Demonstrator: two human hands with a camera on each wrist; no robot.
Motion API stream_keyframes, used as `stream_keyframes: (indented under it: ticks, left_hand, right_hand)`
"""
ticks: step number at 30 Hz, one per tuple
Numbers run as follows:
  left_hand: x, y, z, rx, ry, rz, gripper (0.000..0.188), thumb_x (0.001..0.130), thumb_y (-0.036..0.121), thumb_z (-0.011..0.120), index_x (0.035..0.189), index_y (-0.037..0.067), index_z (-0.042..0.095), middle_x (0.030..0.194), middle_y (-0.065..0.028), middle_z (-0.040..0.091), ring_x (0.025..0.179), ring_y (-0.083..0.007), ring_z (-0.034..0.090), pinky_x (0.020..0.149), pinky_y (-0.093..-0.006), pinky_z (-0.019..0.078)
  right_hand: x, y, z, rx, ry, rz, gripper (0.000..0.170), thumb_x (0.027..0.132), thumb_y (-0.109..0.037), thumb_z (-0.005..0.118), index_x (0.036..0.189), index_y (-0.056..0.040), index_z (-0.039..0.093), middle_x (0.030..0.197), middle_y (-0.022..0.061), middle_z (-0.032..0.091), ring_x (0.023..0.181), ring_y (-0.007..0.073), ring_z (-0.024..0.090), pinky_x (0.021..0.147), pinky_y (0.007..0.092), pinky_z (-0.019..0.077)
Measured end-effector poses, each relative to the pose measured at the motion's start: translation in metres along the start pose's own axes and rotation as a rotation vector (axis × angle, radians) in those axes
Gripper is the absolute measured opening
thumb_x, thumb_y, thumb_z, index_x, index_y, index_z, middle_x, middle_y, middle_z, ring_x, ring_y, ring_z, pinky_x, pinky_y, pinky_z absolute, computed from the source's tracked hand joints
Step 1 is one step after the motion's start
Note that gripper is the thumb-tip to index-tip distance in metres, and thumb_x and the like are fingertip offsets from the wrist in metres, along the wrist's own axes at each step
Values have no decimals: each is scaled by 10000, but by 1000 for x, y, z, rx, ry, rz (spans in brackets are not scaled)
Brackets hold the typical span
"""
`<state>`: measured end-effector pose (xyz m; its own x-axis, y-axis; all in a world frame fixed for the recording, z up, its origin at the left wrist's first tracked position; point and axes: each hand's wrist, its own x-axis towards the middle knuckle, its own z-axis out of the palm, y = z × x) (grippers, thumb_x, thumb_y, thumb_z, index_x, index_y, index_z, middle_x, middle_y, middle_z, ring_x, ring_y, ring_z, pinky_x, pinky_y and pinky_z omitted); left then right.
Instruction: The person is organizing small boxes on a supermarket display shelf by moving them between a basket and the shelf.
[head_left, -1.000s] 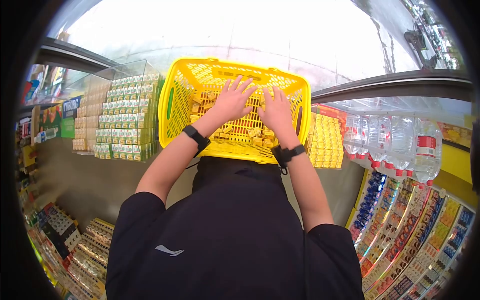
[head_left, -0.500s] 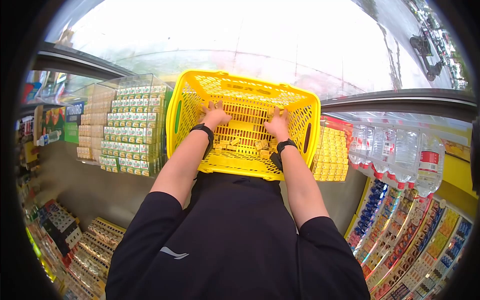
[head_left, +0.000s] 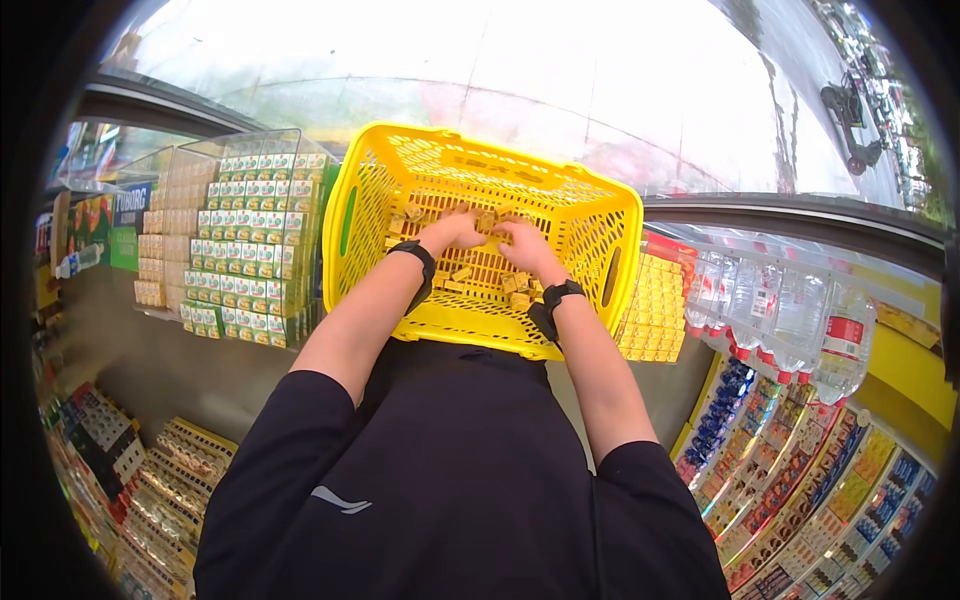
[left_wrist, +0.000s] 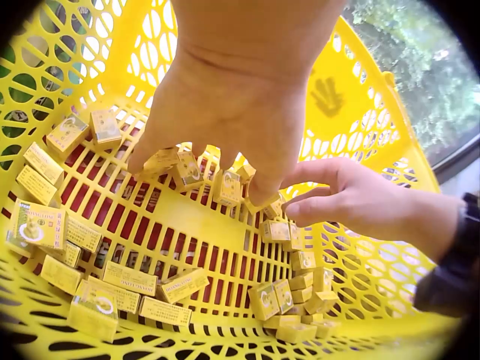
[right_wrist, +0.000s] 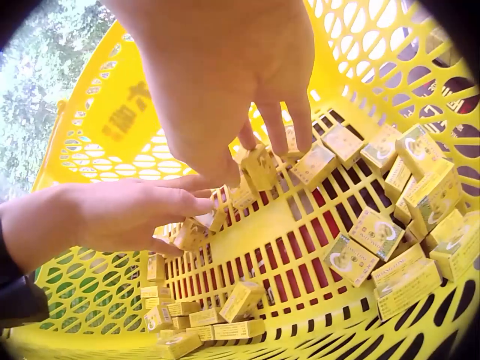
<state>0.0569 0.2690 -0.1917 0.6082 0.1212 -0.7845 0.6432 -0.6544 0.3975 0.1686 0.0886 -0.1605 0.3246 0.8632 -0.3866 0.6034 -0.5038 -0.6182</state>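
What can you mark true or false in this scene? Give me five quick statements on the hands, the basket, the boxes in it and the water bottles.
1. The left hand and the right hand both reach into the yellow basket. True.
2. The small boxes in the basket form one neat stack. False: they lie scattered across its bottom.
3. Each wrist wears a dark band. True.
4. The water bottles lie in the basket. False: they are outside it, to its right in the head view.
5. The basket's walls have many openings. True.
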Motion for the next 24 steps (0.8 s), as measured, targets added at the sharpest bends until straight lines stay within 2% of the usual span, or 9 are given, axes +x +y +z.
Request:
stream_keyframes:
  ticks: [2, 3, 6, 7, 10, 13, 16, 19, 24]
  left_hand:
    - [5, -2, 2, 27, 10, 16, 920, 926, 518, 665, 1692, 187, 276, 1764, -192, 163, 1614, -451, 169, 1312, -543, 199]
    - [0, -1, -2, 20, -2, 27, 897, 941, 506, 656, 1690, 183, 282, 1769, -190, 147, 1621, -444, 149, 1315, -534, 194]
    - [-2, -2, -3, -40, -1, -22, 859, 957, 517, 636, 1678, 181, 312, 1757, -233, 161, 1633, -416, 111, 1329, -496, 119]
    - [-4, -2, -4, -48, 4, -31, 859, 957, 517, 636, 1678, 181, 312, 1757, -233, 161, 1633, -416, 111, 1329, -496, 119]
    - [-8, 4, -10, 14, 21, -4, 873, 945, 526, 644, 1678, 188, 313, 1760, -231, 151, 1630, -435, 99, 1329, -501, 121]
    - [-20, 11, -15, -24, 37, 4, 870, 916, 500, 659, 1677, 250, 320, 1783, -162, 112, 1622, -477, 91, 1280, -621, 252]
    - [-32, 18, -21, -24, 45, 2, 849, 928, 518, 665, 1663, 230, 351, 1782, -168, 98, 1617, -486, 87, 1284, -601, 263]
    - [-42, 21, -25, -27, 50, 10, 846, 930, 528, 658, 1665, 248, 346, 1783, -157, 92, 1621, -474, 81, 1269, -650, 267]
    - [-52, 27, -30, 12, 35, -1, 837, 938, 534, 645, 1669, 274, 332, 1791, -128, 65, 1631, -454, 49, 1252, -693, 261]
  right_hand:
    - [-5, -8, -16, -75, 104, 245, 516, 868, -213, 764, 1368, -134, 668, 1385, 184, 643, 1291, 374, 618, 1108, 479, 504]
    - [-4, -9, -18, -148, 109, 353, 636, 855, -233, 787, 1460, -177, 600, 1402, 178, 618, 1297, 375, 606, 1080, 494, 519]
    - [-6, 13, -6, -346, 157, 258, 666, 845, -208, 769, 1483, -185, 579, 1496, 200, 557, 1383, 388, 535, 1114, 540, 475]
    - [-6, 15, -3, -364, 136, 258, 683, 835, -249, 793, 1483, -190, 585, 1538, 204, 505, 1447, 398, 456, 1121, 563, 454]
    - [-2, 20, 12, -392, 146, 273, 797, 844, -342, 826, 1556, -203, 496, 1608, 225, 413, 1492, 428, 391, 1186, 572, 395]
    - [-1, 23, 24, -399, 151, 278, 828, 822, -389, 839, 1549, -184, 499, 1609, 244, 394, 1506, 436, 361, 1191, 577, 374]
    - [3, 27, 31, -393, 174, 298, 828, 800, -415, 849, 1514, -161, 518, 1592, 262, 405, 1486, 446, 377, 1176, 578, 379]
    - [-1, 28, 37, -416, 318, 290, 652, 771, -339, 847, 1348, -141, 617, 1472, 229, 504, 1423, 426, 428, 1113, 591, 404]
    - [-2, 27, 31, -377, 251, 382, 421, 802, -246, 790, 1213, -169, 735, 1384, 181, 573, 1315, 408, 521, 1074, 598, 424]
